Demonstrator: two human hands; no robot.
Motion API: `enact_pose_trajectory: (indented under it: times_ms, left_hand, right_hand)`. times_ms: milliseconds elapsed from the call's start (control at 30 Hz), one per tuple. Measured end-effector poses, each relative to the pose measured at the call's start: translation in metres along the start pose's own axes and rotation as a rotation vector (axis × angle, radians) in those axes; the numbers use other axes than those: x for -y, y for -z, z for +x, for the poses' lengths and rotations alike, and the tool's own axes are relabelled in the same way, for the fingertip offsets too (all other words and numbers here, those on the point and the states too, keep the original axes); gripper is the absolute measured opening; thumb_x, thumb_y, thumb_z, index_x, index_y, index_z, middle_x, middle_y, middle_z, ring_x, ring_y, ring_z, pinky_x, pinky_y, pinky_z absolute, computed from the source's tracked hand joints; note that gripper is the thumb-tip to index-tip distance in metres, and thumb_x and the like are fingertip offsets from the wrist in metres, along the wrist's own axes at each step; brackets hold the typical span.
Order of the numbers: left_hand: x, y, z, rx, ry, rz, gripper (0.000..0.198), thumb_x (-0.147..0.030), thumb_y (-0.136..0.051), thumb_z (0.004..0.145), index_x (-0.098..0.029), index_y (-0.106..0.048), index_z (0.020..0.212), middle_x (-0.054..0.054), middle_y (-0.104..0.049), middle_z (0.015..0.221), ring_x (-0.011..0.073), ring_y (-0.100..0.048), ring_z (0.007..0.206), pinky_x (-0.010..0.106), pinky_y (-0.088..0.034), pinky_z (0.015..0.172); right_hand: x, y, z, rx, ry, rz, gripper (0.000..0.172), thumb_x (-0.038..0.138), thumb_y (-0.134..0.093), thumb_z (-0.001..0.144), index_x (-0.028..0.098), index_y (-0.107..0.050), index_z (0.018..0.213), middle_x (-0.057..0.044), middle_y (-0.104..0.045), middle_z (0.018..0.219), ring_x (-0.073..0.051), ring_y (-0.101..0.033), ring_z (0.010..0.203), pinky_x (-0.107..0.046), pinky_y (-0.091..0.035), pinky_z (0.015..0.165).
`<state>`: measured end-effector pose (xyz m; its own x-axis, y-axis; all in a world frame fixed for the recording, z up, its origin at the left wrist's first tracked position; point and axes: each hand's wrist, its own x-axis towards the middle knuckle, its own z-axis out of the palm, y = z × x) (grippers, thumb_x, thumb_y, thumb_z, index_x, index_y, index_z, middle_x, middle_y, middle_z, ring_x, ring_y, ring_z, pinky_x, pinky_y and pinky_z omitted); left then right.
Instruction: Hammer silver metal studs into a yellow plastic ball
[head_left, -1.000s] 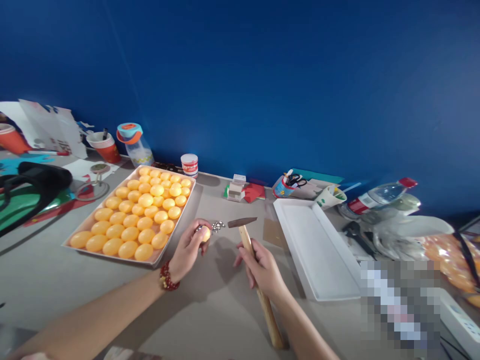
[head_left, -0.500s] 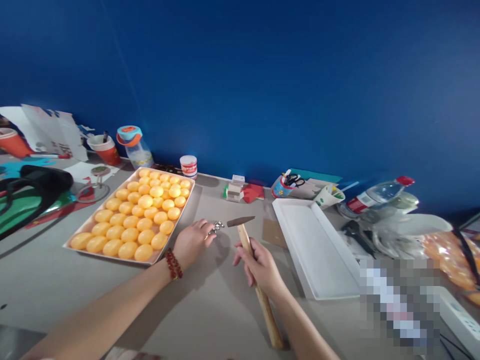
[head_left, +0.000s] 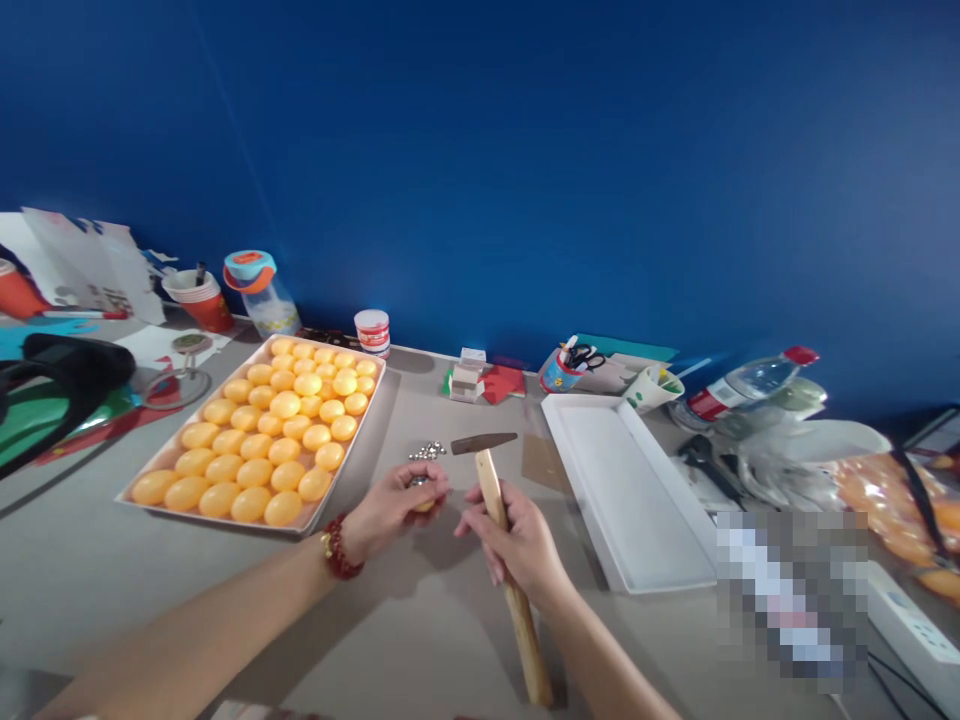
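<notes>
My left hand (head_left: 397,505) is closed around an orange ball (head_left: 424,503) low over the table, with something small and silvery pinched on top of it. My right hand (head_left: 517,540) grips the wooden handle of a small hammer (head_left: 486,470), its dark metal head raised just right of the ball. A little pile of silver tacks (head_left: 427,452) lies on the table just beyond my left hand. A tray (head_left: 360,430) packed with several orange balls sits to the left.
An empty white tray (head_left: 622,490) lies to the right. Along the blue wall stand cups (head_left: 196,297), a small jar (head_left: 372,330), a pen cup with scissors (head_left: 564,372) and a water bottle (head_left: 750,382). A black bag (head_left: 67,365) rests far left, orange bags far right.
My left hand dipped to the tack pile, then drew back toward me with the ball. The hammer stayed raised, shifting slightly nearer.
</notes>
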<state>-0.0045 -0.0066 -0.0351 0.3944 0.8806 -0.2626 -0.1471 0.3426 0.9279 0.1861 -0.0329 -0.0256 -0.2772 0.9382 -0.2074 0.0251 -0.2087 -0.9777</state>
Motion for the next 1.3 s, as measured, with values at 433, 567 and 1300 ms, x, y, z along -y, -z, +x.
enact_pose_trajectory:
  times_ms: [433,567,1300]
  left_hand:
    - [0.010,-0.019,-0.011,0.147,-0.006,-0.278,0.026,-0.040,-0.064,0.084,-0.016,-0.054,0.083,0.000,-0.060,0.061,0.0096,-0.053,0.052,0.019,-0.030,0.048]
    - [0.009,-0.021,-0.012,0.188,-0.004,-0.465,0.018,-0.033,-0.055,0.085,-0.017,-0.054,0.092,0.004,-0.063,0.076,0.0147,-0.060,0.055,0.024,-0.041,0.050]
    - [0.011,-0.015,-0.017,0.177,-0.191,-0.176,0.032,-0.041,-0.057,0.089,-0.018,-0.054,0.112,0.005,-0.059,0.091,0.0134,-0.062,0.066,0.023,-0.052,0.051]
  right_hand:
    - [0.000,-0.007,-0.006,0.061,0.000,0.045,0.026,0.040,-0.064,0.085,0.019,-0.049,0.083,0.003,-0.068,0.062,-0.002,-0.042,0.028,-0.013,-0.031,0.029]
    - [-0.001,-0.007,-0.007,0.154,-0.008,0.126,0.027,0.042,-0.061,0.088,0.018,-0.050,0.085,0.001,-0.068,0.062,-0.002,-0.042,0.028,-0.012,-0.031,0.029]
    - [0.000,-0.003,-0.008,0.116,-0.026,0.163,0.034,0.048,-0.065,0.083,0.018,-0.050,0.084,0.004,-0.061,0.050,-0.004,-0.041,0.026,-0.013,-0.032,0.028]
